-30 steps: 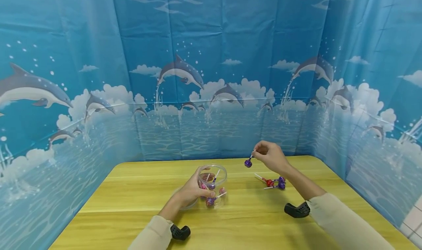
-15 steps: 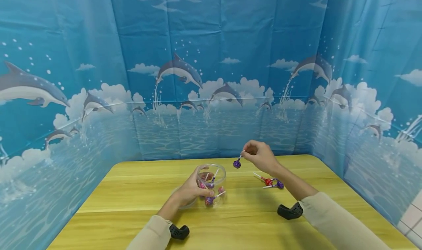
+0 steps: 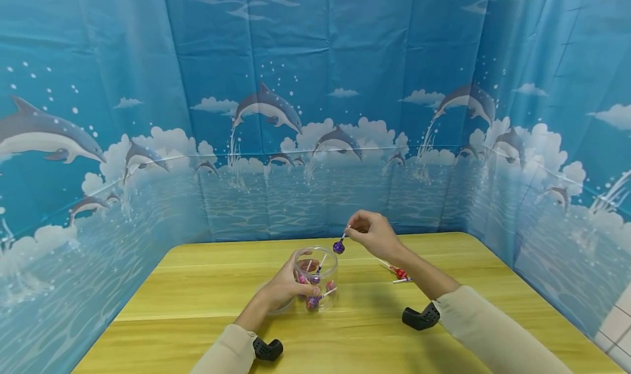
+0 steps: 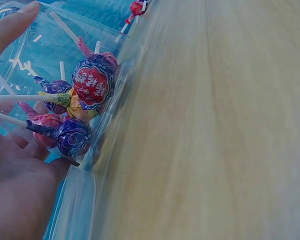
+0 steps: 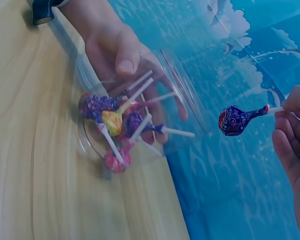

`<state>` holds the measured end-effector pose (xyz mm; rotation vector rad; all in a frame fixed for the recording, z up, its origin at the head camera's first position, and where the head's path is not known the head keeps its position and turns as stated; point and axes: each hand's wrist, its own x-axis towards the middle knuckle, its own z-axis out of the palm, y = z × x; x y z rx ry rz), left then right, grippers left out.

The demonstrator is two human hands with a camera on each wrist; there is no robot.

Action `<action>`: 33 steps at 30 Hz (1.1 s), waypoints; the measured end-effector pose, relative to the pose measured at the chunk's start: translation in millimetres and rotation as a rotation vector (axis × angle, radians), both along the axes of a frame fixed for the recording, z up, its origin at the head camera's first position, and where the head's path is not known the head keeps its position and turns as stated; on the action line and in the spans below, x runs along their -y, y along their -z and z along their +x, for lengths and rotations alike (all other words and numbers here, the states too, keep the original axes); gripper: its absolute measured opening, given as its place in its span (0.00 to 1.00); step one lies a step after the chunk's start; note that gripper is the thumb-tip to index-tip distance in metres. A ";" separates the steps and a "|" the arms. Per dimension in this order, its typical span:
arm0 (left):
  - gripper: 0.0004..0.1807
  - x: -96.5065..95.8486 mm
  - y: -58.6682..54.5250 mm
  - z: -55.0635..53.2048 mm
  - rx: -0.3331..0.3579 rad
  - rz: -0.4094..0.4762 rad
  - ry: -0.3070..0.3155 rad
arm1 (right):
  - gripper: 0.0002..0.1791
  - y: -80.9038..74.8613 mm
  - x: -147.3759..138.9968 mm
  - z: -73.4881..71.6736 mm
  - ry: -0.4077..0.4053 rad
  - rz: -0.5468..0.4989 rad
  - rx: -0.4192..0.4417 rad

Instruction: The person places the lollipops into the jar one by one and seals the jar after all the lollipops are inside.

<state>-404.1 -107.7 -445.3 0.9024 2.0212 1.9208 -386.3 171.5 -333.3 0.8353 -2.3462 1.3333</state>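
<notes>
My left hand [image 3: 286,281] grips the side of a clear round jar [image 3: 328,273], thumb in front and fingers behind. Inside lie several wrapped lollipops, among them a purple one with a red patch [image 4: 93,82] and a yellow one [image 5: 111,122]. Their sticks point various ways. My right hand [image 3: 373,235] pinches the stick end of a purple-wrapped lollipop [image 3: 338,247], whose candy head hangs down. This lollipop is just right of the jar's open rim and a little above it. In the right wrist view a gap shows between that candy [image 5: 233,120] and the rim.
A red lollipop [image 3: 401,274] lies on the yellow wooden table [image 3: 197,297] to the right, with another white stick [image 3: 401,280] beside it, partly hidden by my right forearm. A clear round lid [image 4: 77,205] lies by my left wrist. A dolphin-printed curtain [image 3: 315,199] stands behind the table.
My right hand has moved left with the purple lollipop, from above the loose lollipops to beside the jar's rim. My left hand and the jar stay nearly where they were.
</notes>
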 end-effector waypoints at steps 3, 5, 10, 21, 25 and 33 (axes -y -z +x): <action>0.51 0.1 0.1 0.4 0.002 0.002 0.004 | 0.03 0.1 7.2 0.6 -0.032 -0.003 0.001; 0.51 0.0 0.3 0.5 0.001 -0.001 0.008 | 0.03 0.6 11.8 0.9 -0.049 -0.004 -0.006; 0.52 1.6 1.0 0.6 -0.001 -0.013 0.005 | 0.03 3.9 27.3 1.9 -0.083 0.007 -0.018; 0.53 2.3 -1.0 1.0 0.024 -0.035 -0.003 | 0.03 13.9 60.9 6.3 -0.211 0.081 0.000; 0.53 2.9 0.0 0.5 0.058 0.007 0.046 | 0.02 25.0 69.3 -0.9 -0.264 0.159 0.008; 0.54 3.8 0.5 0.5 0.044 -0.002 0.057 | 0.04 37.6 84.0 -4.0 -0.177 0.310 -0.065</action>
